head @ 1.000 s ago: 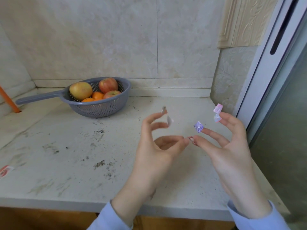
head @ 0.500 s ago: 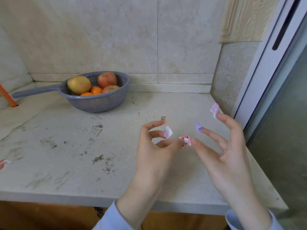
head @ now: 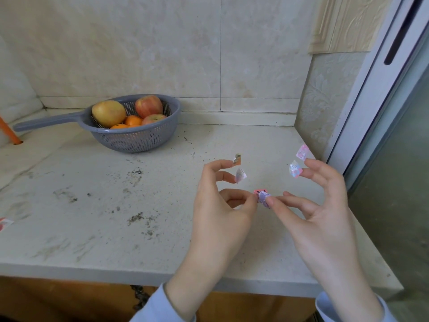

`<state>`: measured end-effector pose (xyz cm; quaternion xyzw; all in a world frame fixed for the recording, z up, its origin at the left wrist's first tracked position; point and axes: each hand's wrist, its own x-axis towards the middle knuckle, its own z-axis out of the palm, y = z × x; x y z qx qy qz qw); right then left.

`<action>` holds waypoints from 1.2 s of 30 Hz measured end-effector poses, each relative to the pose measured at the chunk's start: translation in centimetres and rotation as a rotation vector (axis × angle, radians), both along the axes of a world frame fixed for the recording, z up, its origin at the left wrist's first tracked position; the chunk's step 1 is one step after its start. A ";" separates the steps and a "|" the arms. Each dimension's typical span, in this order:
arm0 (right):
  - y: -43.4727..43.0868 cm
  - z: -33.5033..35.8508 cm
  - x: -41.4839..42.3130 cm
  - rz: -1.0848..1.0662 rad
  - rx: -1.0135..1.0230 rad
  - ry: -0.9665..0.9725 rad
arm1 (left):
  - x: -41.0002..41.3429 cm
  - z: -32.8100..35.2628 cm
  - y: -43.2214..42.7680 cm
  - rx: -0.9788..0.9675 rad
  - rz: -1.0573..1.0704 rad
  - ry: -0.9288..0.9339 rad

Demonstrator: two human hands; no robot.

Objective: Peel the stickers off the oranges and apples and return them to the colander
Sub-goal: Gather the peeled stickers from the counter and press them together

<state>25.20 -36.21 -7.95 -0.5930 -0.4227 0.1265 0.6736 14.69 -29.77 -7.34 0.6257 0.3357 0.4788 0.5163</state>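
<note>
A grey colander [head: 130, 138] with a long handle stands at the back left of the counter, holding apples [head: 148, 105] and oranges [head: 132, 120]. My left hand [head: 220, 205] and my right hand [head: 320, 205] hover over the counter's right part, fingertips meeting. Between my left thumb and right finger sits a pink and purple sticker [head: 262, 195]. Small stickers cling to other fingertips: two on my left hand [head: 239, 169] and two on my right hand [head: 298, 161].
The pale stone counter [head: 116, 205] carries dark crumbs and smudges. An orange rod [head: 9, 131] stands at the far left. A scrap of red and white paper [head: 4, 223] lies at the left edge. A sliding door frame [head: 376, 89] borders the right.
My hands have come together: the purple sticker on my right finger now touches the pink sticker at my left thumb. The view has shifted slightly.
</note>
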 end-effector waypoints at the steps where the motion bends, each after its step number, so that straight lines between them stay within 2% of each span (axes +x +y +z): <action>1: 0.0 0.0 0.0 -0.007 0.000 -0.008 | 0.0 0.1 -0.1 -0.007 -0.006 -0.012; 9: -0.8 -0.1 0.3 -0.010 0.009 -0.020 | 0.4 0.3 -0.6 -0.055 -0.070 -0.075; 12: -1.6 -0.1 0.7 0.025 0.009 0.032 | 0.6 0.1 -0.9 -0.061 -0.083 -0.118; 15: -2.4 -0.3 1.4 0.019 -0.041 0.077 | 1.1 -0.1 -1.5 -0.062 -0.072 -0.170; 17: -3.0 -0.3 1.7 -0.027 -0.093 0.027 | 1.4 -0.3 -1.6 -0.083 -0.043 -0.206; 20: -3.9 -0.3 2.0 -0.087 -0.106 0.022 | 1.8 -0.6 -1.6 -0.057 -0.004 -0.144; 24: -4.4 -0.3 1.7 -0.022 -0.157 0.061 | 2.3 -0.9 -2.2 -0.089 -0.020 -0.122; 28: -4.0 -0.7 1.7 0.010 -0.220 0.054 | 2.3 -0.8 -2.5 -0.113 -0.034 -0.131; 36: -3.9 -0.6 2.0 0.018 -0.197 0.111 | 2.3 -0.6 -2.7 -0.118 -0.102 -0.181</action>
